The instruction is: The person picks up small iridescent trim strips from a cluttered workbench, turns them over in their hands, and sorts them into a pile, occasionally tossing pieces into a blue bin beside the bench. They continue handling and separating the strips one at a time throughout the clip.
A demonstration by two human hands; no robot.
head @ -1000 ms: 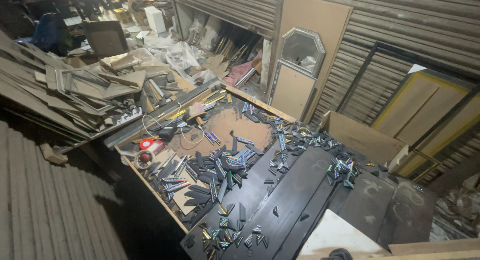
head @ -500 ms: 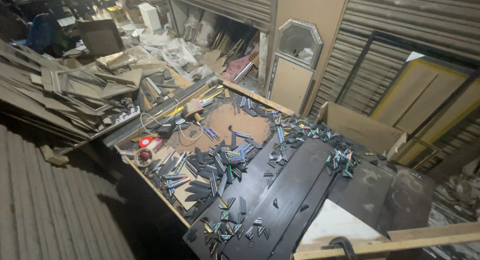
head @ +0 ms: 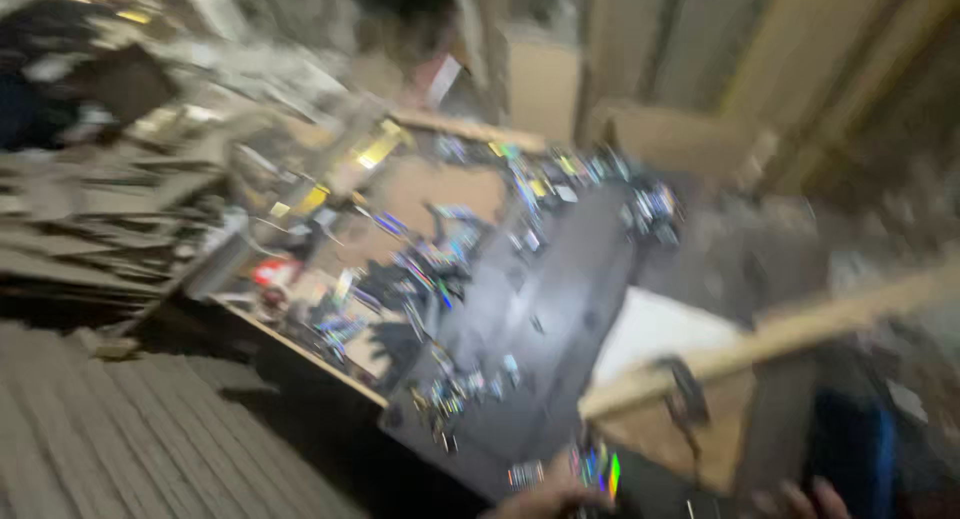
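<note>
Looking down through heavy motion blur, we see only slivers of our hands at the bottom edge. Our left hand (head: 545,501) shows as a rounded patch of knuckle or fingertip; whether its fingers are spread or closed we cannot tell. Our right hand (head: 800,499) shows a few fingertips (head: 828,491) poking up, slightly apart, touching nothing we can make out.

Nearest the left hand, just beside it, lies a small shiny strip (head: 598,469) with rainbow glints, resting at the near end of a dark panel (head: 560,309). More shiny scraps (head: 440,269) are scattered over that panel and over the brown worktable (head: 430,189) beyond it.

A pale wooden batten (head: 780,334) runs slantwise across the right side, with a black clamp-like shape (head: 685,394) hanging at it; blur hides the detail. A white sheet (head: 660,329) lies under the batten. A small red object (head: 272,271) sits near the table's left edge.

Left of the table: stacked boards (head: 90,219) and a corrugated surface (head: 130,439). Something blue (head: 850,449) shows at lower right, too smeared to identify.
</note>
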